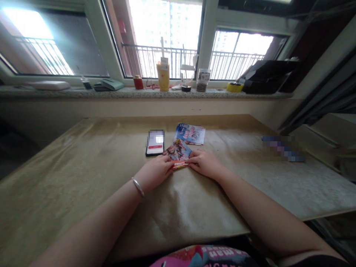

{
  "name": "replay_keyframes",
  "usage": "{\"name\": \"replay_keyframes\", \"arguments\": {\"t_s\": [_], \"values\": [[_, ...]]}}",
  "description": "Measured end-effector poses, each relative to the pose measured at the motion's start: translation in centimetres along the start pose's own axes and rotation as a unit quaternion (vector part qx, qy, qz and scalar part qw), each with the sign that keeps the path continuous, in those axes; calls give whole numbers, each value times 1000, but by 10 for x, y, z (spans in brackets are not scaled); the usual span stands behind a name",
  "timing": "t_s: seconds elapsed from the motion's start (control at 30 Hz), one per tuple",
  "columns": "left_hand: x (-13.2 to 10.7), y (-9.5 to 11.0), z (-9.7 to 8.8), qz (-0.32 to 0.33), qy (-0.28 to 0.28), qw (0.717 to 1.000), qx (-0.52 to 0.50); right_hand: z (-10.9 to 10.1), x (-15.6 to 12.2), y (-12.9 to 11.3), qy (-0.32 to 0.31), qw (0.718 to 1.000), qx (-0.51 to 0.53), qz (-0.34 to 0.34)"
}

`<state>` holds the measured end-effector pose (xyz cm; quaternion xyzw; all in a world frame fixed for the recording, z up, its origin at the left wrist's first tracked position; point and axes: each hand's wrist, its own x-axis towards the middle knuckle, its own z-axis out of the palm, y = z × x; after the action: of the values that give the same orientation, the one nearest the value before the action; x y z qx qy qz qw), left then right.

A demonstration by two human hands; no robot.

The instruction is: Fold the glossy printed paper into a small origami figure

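A small colourful printed packet [177, 151] lies on the paper-covered table [83, 174] in front of me. My left hand [155, 172], with a silver bracelet on the wrist, pinches the packet's left near edge. From the other side my right hand [204, 163] pinches its right near edge. Both hands have their fingers pressed together on it. A second, blue printed packet [190, 134] lies flat just behind, apart from my hands. A phone [155, 142] with a lit screen rests to the left of the packets.
A stone window sill [125, 92] behind the table carries a yellow cup [163, 76], a red jar [138, 82], a clear container [203, 80], and a black device [264, 76] at the right. A blurred flat item [282, 148] lies on the table's right side.
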<state>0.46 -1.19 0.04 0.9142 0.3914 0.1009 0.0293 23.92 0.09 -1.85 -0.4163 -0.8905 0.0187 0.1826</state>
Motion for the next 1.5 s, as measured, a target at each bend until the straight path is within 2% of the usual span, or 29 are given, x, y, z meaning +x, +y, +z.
{"name": "replay_keyframes", "arguments": {"t_s": [0.1,0.17,0.37,0.67,1.0,1.2,1.5], "values": [[5,-2,9,12,36,999,-23,0,-1,2,5,1000,-10,18],[6,-2,12,16,36,999,-21,0,-1,4,5,1000,-12,22],[2,-2,7,15,16,1000,3,2,-1,6,9,1000,14,6],[2,-7,-4,34,-16,999,-22,4,-1,7,9,1000,7,-5],[2,-14,-6,38,-27,999,2,10,1,4,17,1000,14,6],[3,-15,-5,33,-6,999,13,10,2,2,24,1000,2,9],[2,-1,0,16,31,997,64,8,3,0,16,1000,-5,10]]}}
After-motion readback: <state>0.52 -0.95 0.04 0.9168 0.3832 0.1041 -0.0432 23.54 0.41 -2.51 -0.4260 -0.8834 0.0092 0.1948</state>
